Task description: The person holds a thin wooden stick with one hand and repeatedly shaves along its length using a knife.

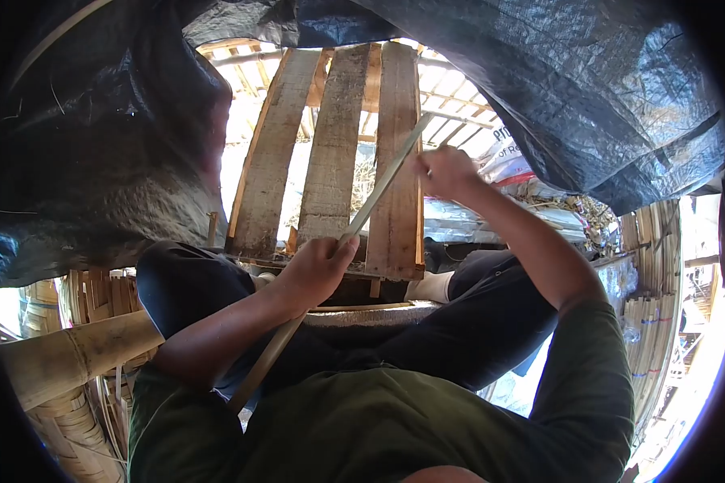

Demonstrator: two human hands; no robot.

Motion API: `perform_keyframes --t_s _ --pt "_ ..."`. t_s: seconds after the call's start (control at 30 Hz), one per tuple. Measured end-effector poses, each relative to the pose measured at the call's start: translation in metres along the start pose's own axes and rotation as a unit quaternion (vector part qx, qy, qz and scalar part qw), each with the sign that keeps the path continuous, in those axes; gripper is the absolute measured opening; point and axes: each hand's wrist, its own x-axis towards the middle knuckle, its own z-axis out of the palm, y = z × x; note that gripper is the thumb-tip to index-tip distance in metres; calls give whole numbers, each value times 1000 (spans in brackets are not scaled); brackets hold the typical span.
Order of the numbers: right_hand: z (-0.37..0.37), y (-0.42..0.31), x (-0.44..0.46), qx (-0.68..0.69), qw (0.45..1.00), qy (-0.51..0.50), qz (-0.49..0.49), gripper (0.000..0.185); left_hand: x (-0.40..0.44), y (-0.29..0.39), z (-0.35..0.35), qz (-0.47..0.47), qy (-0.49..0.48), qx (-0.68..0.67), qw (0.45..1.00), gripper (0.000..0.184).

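Sack (503, 165): I make out "PRO" and, below, "of R" on its white face; the dark tarp (588, 121) hides the rest from me;
Strip (377, 193): slanting across the planks (329, 145), upper end just beside the right hand (447, 171), lower part passing under the left wrist (278, 302);
Left hand (318, 270): closed around the strip;
Right hand: curled into a fist; I cannot tell what it grips

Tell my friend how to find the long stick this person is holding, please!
Look for the three wide wooden boards in the upper middle. Slanting over the rightmost board is a long, pale strip, gripped by the left hand. Unlike the boards, it's very narrow and runs diagonally.
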Motion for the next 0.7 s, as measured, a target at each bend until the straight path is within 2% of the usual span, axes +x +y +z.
perform_keyframes --t_s 0.03,0.07,0.13,0.2,0.27,0.33,0.4,0.47,0.53,0.6,0.67,0.7 --pt "3 20 11 -24 999 -12 22 54 1 -3 0 -6 -8 -13 1000 52" --pt "5 32 12 -36 999 34 -8 54 3 -4 0 -11 -16 -27 999 47" --pt "4 18 10 -22 999 46 8 55 5 -4 -1 -33 -30 -49 998 47" --pt "-6 4 1 5 999 -4 -35 53 8 -5 -1 -54 -42 -70 995 46" --pt "0 -3 -7 5 993 -6 -117 48 8 -11 1 -48 -27 -42 998 46" --pt "3 8 -3 1 992 0 -127 49 3 -2 1 -26 -16 -28 999 51" --pt "16 37 17 -56 998 7 -9 50 1 -1 1 -7 -9 -13 1000 57" --pt "13 52 18 -51 998 38 -6 51 1 -1 1 13 2 4 1000 58" --pt "4 38 17 -66 998 -15 9 48 5 -7 1 5 -7 -5 1000 59" --pt "3 26 4 -5 989 23 -145 45 6 -8 0 -1 -11 -14 1000 59" --pt "8 25 5 -10 985 -3 -170 44 2 -6 1 -6 -17 -11 1000 60" --pt "24 41 11 -11 987 24 -158 45 1 -6 0 -9 -17 -10 1000 60"
